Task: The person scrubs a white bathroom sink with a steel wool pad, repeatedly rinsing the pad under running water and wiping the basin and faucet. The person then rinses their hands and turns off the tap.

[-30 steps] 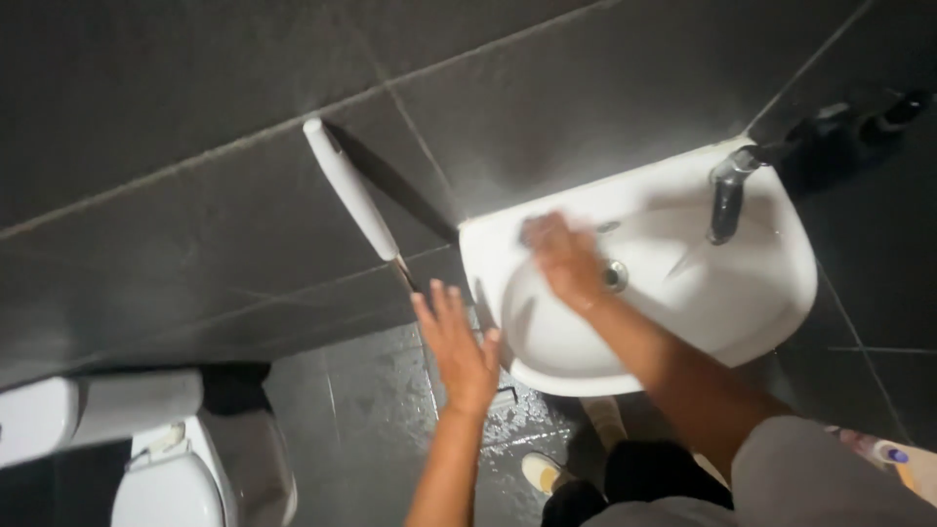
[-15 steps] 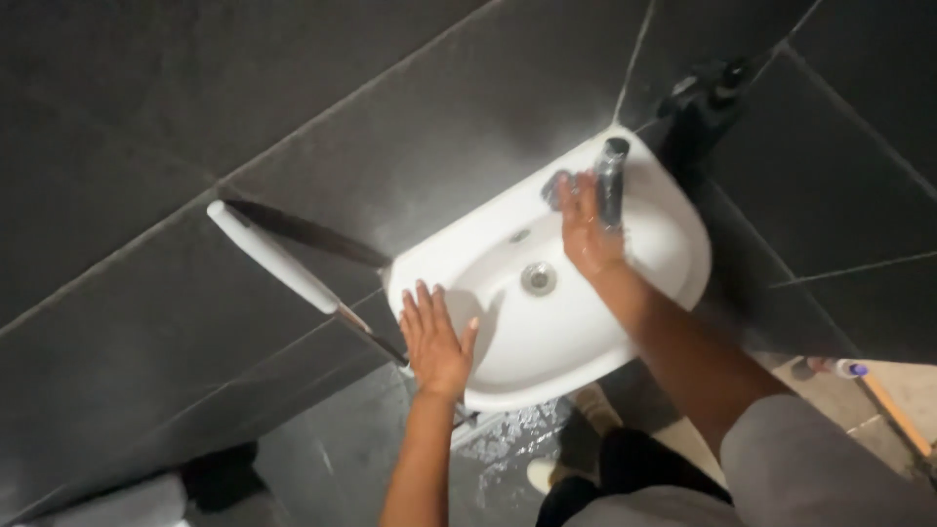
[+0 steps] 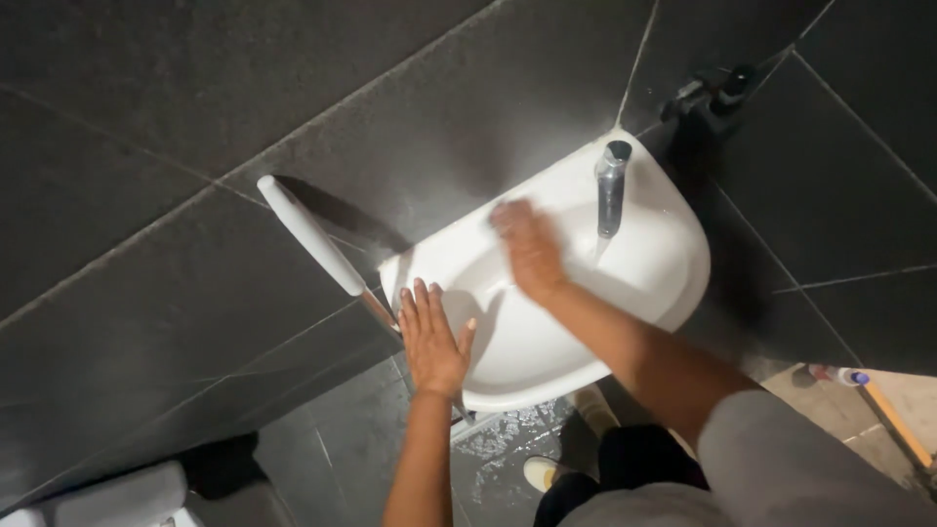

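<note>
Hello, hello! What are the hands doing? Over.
Left hand flat on sink rim. Right hand, blurred, inside basin beside tap. Nothing in the way.

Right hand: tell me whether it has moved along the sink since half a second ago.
Yes. The right hand has moved away from the tap, onto the back of the sink to the tap's left.

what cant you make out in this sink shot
Head view, the only one:
- Right hand: motion-blurred over the sink; whether it holds a cloth or anything else cannot be told.
- Sink drain: hidden behind that hand and forearm.
- White-handled tool leaning on the wall: its lower end is hidden behind the left hand.
- Toilet: cut off by the bottom edge.
</note>
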